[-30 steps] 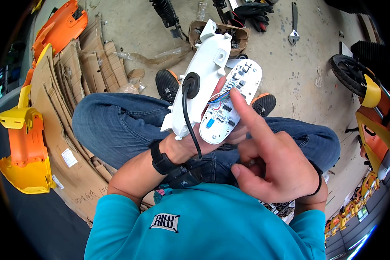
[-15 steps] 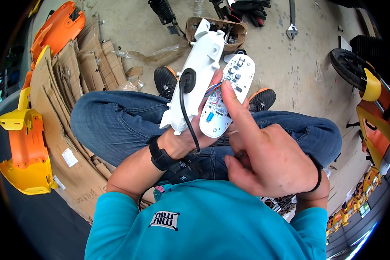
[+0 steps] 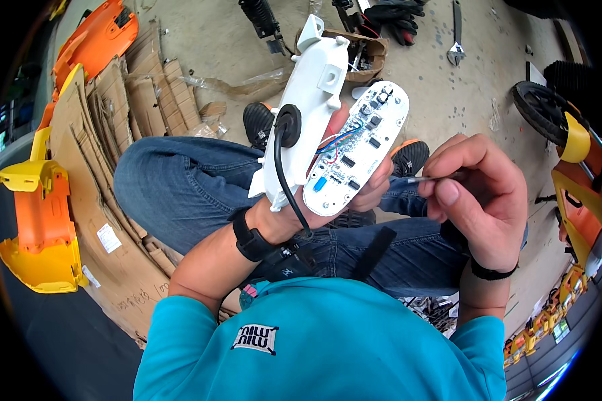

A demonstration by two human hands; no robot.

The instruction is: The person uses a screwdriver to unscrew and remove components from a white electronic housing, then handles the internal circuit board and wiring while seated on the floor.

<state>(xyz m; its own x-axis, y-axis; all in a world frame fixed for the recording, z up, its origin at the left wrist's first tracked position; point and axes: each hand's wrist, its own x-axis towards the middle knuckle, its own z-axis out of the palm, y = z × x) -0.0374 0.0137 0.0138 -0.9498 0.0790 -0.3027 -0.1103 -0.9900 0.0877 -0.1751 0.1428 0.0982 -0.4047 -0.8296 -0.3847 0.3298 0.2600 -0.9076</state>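
Note:
My left hand (image 3: 370, 189) is closed round a white plastic housing (image 3: 308, 87) and a white oval circuit board (image 3: 364, 144) beside it. A black grommet (image 3: 287, 123) on the housing carries a thick black cable (image 3: 291, 200). Thin coloured wires (image 3: 344, 139) run from the housing onto the board. To the board's right, my right hand (image 3: 471, 197) pinches a small, thin metal piece (image 3: 421, 180) between fingertips and thumb; exactly what it is cannot be made out.
I sit cross-legged beside cardboard sheets (image 3: 104, 200). Orange and yellow panels (image 3: 43, 220) lie left. Ahead are black spring-like parts (image 3: 261, 20), a cardboard box (image 3: 374, 60), black gloves (image 3: 388, 20) and an adjustable wrench (image 3: 456, 47). A wheeled yellow-orange vehicle (image 3: 542, 113) stands right.
My right hand has pulled its index finger back from the board, moved right, and now pinches the thin metal piece. My left hand still holds the housing and board in nearly the same place.

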